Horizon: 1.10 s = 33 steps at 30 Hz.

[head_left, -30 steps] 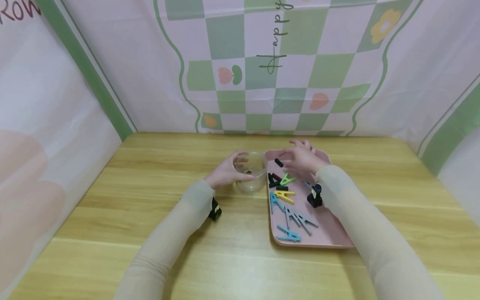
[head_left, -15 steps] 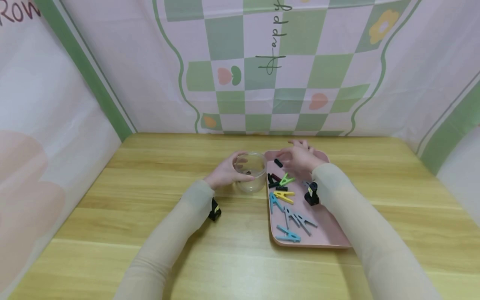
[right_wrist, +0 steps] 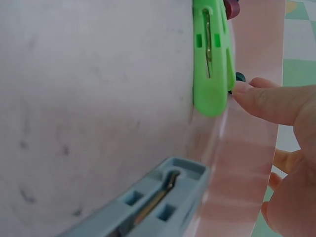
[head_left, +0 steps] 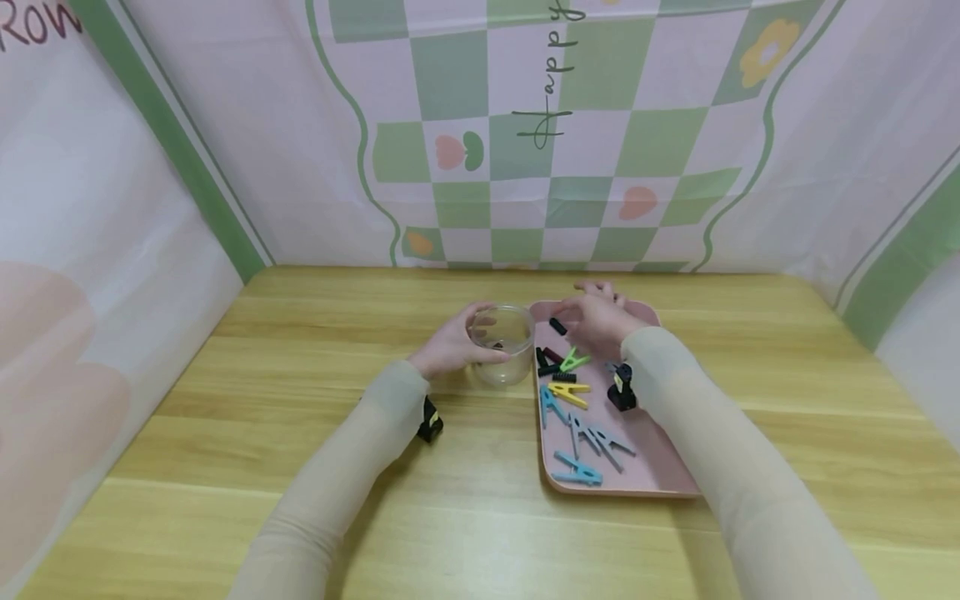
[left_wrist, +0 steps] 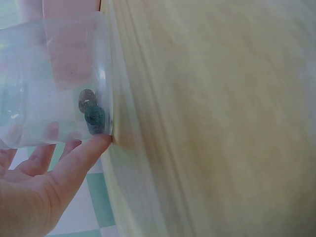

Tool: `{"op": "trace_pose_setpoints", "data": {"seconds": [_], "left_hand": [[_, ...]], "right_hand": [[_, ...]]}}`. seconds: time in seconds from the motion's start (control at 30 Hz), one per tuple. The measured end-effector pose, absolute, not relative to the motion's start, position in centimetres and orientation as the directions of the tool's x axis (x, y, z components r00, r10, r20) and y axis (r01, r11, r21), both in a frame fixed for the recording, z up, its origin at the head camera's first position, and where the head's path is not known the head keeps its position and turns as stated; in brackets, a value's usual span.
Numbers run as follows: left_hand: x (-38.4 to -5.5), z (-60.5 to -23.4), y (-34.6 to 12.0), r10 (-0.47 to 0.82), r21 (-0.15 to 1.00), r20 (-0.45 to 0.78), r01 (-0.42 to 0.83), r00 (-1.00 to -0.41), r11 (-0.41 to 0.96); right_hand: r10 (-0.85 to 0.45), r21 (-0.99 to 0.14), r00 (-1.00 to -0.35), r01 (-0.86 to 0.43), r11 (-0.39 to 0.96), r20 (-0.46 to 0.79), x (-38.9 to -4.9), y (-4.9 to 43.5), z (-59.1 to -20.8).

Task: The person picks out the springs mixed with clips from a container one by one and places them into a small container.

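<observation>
My left hand point(head_left: 452, 343) grips a clear round jar point(head_left: 504, 367) on the table, thumb and fingers round its side. Two small dark cylindrical pieces point(left_wrist: 95, 118) lie at the jar's bottom in the left wrist view. Over the far end of the pink tray point(head_left: 551, 482), my right hand point(head_left: 596, 321) pinches a short black cylinder point(head_left: 558, 326) between thumb and finger. In the right wrist view the thumb partly hides this cylinder point(right_wrist: 240, 77). A green clothespin point(right_wrist: 210, 59) and a grey-blue clothespin point(right_wrist: 163, 197) lie near that hand.
In the tray lie a yellow clothespin point(head_left: 568, 392), several blue and grey clothespins point(head_left: 577, 469), a dark red piece point(head_left: 553, 355) and other black pieces point(head_left: 564, 377). The tray's raised rim stands right beside the jar. A printed cloth point(head_left: 517, 200) hangs behind the table.
The right wrist has shifted slightly left, with the fingers staying by the black cylinder. The left hand and jar have not visibly moved.
</observation>
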<state>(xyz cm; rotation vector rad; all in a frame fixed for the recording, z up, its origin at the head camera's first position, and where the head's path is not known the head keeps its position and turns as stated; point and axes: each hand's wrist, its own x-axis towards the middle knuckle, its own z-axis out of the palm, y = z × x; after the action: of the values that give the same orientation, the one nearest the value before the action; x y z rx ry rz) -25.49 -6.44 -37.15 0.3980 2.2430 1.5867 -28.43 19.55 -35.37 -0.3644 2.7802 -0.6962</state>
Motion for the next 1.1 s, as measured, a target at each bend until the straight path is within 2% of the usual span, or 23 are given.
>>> {"op": "trace_pose_setpoints", "data": {"seconds": [0.33, 0.67, 0.9, 1.1], "left_hand": [[-25.6, -37.3, -6.4, 0.433, 0.945, -0.137, 0.014, -0.891, 0.327], [-25.5, -37.3, -6.4, 0.434, 0.944, -0.14, 0.012, -0.89, 0.329], [-25.5, -37.2, -6.5, 0.435, 0.949, -0.139, 0.006, -0.89, 0.314], [-25.5, -37.2, -6.5, 0.434, 0.951, -0.139, 0.002, -0.89, 0.31]], "right_hand": [[-0.277, -0.511, -0.939, -0.138, 0.849, -0.206, -28.7, 19.4, -35.7], [-0.302, -0.475, -0.935, -0.184, 0.861, -0.186, -29.2, 19.4, -36.0], [-0.29, -0.518, -0.931, -0.141, 0.844, -0.22, -29.3, 19.3, -36.0], [-0.329, -0.45, -0.926, -0.216, 0.866, -0.188, -29.5, 19.4, -36.1]]}}
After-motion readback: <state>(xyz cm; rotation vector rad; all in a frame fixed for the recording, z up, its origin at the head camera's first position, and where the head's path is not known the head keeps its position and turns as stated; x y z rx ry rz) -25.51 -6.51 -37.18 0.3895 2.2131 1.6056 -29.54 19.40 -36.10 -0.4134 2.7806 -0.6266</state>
